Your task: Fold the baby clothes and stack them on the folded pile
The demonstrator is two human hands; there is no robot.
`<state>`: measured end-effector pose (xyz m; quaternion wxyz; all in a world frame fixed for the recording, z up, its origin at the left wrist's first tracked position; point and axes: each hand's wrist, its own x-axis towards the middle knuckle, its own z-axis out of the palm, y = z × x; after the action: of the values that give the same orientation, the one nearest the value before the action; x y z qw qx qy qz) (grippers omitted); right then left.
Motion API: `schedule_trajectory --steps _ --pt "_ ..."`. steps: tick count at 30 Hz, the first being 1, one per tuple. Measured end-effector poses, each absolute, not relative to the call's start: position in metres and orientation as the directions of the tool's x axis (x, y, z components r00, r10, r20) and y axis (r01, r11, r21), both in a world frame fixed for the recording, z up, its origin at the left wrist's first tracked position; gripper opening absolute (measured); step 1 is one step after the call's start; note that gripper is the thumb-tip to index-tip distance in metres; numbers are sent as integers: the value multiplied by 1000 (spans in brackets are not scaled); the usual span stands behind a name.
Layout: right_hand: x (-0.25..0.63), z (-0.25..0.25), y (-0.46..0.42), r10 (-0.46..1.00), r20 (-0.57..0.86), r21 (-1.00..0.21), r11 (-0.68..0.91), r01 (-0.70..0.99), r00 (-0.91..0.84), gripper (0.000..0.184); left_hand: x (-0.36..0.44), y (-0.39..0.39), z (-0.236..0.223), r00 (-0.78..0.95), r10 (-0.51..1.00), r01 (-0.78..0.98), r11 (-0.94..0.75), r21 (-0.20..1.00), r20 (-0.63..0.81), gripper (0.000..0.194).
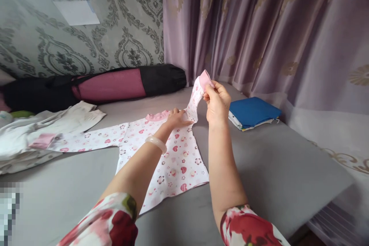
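A small white long-sleeved shirt (pixel 174 161) with pink hearts and flowers lies spread on the grey bed, its pink collar (pixel 157 115) toward the wall. My right hand (pixel 217 100) pinches the pink cuff of one sleeve and holds it up off the bed. Flat on the shirt near that sleeve's shoulder rests my left hand (pixel 176 118), fingers stretched out, a pale bangle at the wrist. The other sleeve (pixel 92 140) reaches out to the left, its cuff against a pile of clothes.
Pale clothes (pixel 54 125) are heaped at the left. A long black and pink bag (pixel 109 86) lies along the wall. Folded clothes with a blue piece on top (pixel 255 110) sit at the right, by the purple curtain (pixel 245 27). The grey bed (pixel 276 173) has an edge at the right.
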<state>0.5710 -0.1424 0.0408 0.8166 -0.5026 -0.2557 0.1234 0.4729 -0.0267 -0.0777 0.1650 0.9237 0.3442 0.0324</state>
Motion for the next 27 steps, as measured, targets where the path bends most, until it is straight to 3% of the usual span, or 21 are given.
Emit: schedule_trajectory --steps 5,12,18,22,24,27 --pt "563 45 -143 473 328 -872 484 70 817 25 469 -35 -83 727 686 641 -691 333 24 87" --pt "564 46 -147 467 376 -866 483 125 800 25 476 -25 -78 741 671 644 -692 324 -40 92" --pt "555 44 -141 506 340 -870 490 60 793 23 481 -20 -71 764 632 636 -702 320 -132 90" --pt "550 40 -135 550 303 -890 456 25 778 25 481 -21 -74 754 649 640 -693 331 -99 87" --pt "548 37 -131 567 291 -899 438 18 771 27 477 -20 -77 757 651 623 -694 361 -54 83" --pt "544 31 -125 580 263 -914 406 7 771 27 461 -17 -79 760 649 550 -671 497 36 67"
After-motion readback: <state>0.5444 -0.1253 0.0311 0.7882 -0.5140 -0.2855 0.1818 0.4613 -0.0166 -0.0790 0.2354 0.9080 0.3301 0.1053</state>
